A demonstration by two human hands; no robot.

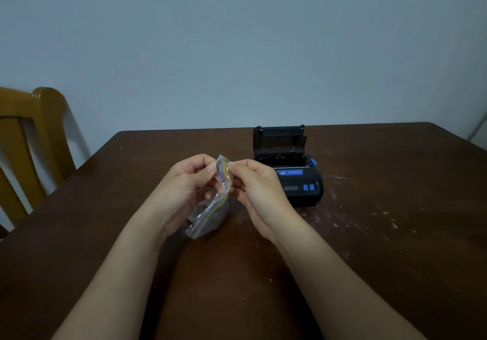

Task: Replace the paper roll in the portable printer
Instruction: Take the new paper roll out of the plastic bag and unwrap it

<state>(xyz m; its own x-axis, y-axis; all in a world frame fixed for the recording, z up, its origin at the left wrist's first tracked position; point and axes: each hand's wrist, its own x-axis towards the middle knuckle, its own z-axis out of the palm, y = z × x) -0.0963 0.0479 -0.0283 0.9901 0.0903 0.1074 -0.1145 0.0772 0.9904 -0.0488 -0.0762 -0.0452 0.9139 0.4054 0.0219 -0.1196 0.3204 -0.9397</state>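
A yellow-brown wooden chair (31,139) stands at the left edge of the dark brown wooden counter (382,247). Above the counter's middle, the left hand (184,184) and right hand (259,186) both pinch the top of a small clear plastic zip bag (210,208) between their fingers; its contents are too blurred to identify. Just right of the hands, the black portable printer with blue buttons (295,179) sits on the counter, lid raised.

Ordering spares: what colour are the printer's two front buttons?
Blue, on the black printer; clearest in the head view.
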